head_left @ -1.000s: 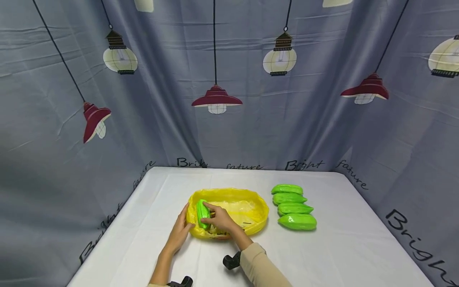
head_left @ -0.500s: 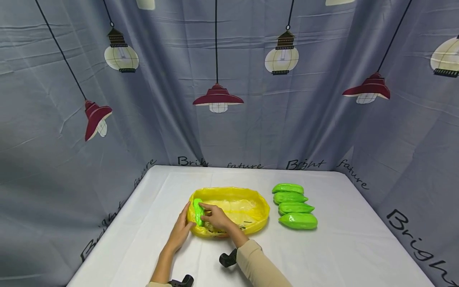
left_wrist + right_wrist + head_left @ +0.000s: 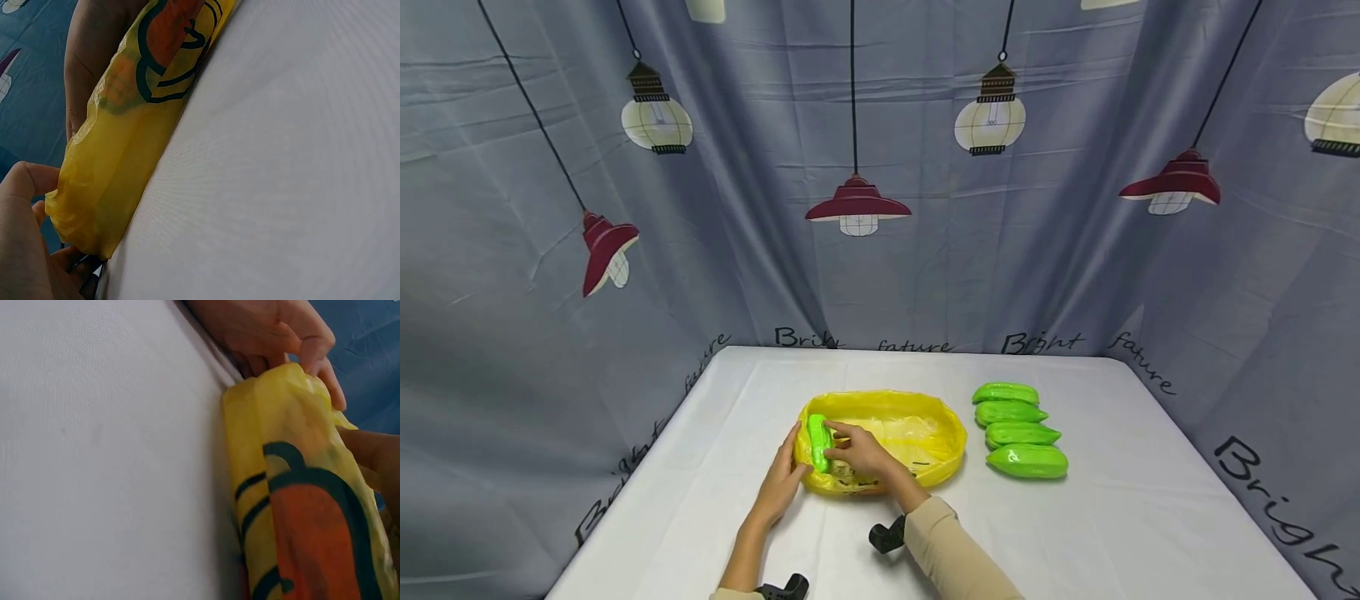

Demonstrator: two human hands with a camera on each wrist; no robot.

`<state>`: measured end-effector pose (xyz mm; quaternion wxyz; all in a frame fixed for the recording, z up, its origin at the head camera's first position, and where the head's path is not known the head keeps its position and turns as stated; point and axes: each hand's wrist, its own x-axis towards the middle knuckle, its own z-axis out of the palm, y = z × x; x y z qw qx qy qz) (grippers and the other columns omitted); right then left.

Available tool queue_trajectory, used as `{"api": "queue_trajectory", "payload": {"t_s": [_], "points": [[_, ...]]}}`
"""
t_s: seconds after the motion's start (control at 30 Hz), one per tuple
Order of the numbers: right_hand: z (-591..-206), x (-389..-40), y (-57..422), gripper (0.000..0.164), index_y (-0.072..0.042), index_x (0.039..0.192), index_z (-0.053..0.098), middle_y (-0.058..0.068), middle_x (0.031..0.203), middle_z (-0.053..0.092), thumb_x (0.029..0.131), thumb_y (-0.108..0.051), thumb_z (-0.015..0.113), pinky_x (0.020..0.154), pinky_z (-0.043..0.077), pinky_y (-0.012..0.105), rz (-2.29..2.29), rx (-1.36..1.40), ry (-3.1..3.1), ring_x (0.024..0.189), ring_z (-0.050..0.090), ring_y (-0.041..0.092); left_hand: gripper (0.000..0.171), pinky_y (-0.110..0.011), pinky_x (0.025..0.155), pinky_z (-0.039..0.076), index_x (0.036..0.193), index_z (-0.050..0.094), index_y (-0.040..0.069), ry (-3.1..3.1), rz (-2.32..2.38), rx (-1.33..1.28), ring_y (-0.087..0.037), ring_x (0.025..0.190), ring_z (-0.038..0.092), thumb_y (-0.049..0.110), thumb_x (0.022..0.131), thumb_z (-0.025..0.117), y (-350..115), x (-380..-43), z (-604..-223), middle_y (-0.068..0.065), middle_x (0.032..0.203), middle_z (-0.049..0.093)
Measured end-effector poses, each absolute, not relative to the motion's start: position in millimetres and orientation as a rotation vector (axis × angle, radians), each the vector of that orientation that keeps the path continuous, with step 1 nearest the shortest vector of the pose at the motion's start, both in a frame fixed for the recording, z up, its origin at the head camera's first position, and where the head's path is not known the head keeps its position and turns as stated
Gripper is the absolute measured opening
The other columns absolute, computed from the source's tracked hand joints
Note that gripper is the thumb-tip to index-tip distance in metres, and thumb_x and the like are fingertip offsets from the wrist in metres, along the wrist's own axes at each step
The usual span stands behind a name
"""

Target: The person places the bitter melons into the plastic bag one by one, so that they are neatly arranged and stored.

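Note:
A yellow plastic bag with printed dark lines and orange patches stands spread open like an oval basin on the white table. Inside, against its left wall, lies a shiny green gourd-like vegetable. My left hand holds the bag's left end, thumb and fingers on either side of it, as the left wrist view also shows. Reaching over the front rim, my right hand has its index fingertip and thumb at the vegetable's right side. In the right wrist view the bag's wall hides the vegetable and most of this hand.
Several more green vegetables lie in a column to the right of the bag. White cloth covers the table. A grey curtain printed with lamps hangs behind and beside it. Each wrist wears a black device.
The green vegetable has shifted toward the bag's left wall. My right hand went left with it, then drew back slightly to the right. My left hand has stayed at the bag's end.

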<state>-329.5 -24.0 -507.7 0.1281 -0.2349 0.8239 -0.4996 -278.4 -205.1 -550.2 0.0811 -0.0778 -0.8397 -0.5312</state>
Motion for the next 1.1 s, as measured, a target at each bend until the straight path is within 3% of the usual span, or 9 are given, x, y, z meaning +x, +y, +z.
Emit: {"api": "queue_trajectory", "payload": {"t_s": [0.17,0.57,1.1], "points": [[-501.8,-330.6,-9.5,0.053,-0.009,0.138,0.043,0.023,0.127,0.05,0.089,-0.019,0.061,0.087,0.047,0.043,-1.404,-0.756,2.434,0.11,0.053,0.035,0.075,-0.053,0.107,0.017,0.149,0.015,0.019,-2.503,-1.592,-0.231,-0.037,0.135,0.019,0.009,0.084,0.052,-203.4,-278.0,-548.8,-0.019,0.149,0.018],[-466.9,-319.5,94.1,0.044,-0.007,0.131,0.052,0.013,0.131,0.051,0.09,-0.021,0.059,0.092,0.041,0.05,-1.311,-1.031,2.673,0.115,0.048,0.038,0.075,-0.053,0.107,0.016,0.149,0.016,0.018,-2.495,-1.564,-0.23,-0.037,0.135,0.019,0.01,0.084,0.052,-202.8,-280.7,-552.2,-0.019,0.15,0.018],[-451.6,-284.8,259.2,0.052,-0.008,0.132,0.05,0.018,0.134,0.047,0.082,-0.004,0.066,0.093,0.036,0.058,-1.418,-0.7,3.007,0.116,0.044,0.039,0.073,-0.054,0.107,0.016,0.149,0.015,0.018,-2.532,-1.549,-0.241,-0.038,0.135,0.017,0.011,0.087,0.052,-204.8,-279.4,-550.5,-0.02,0.149,0.017]]}}
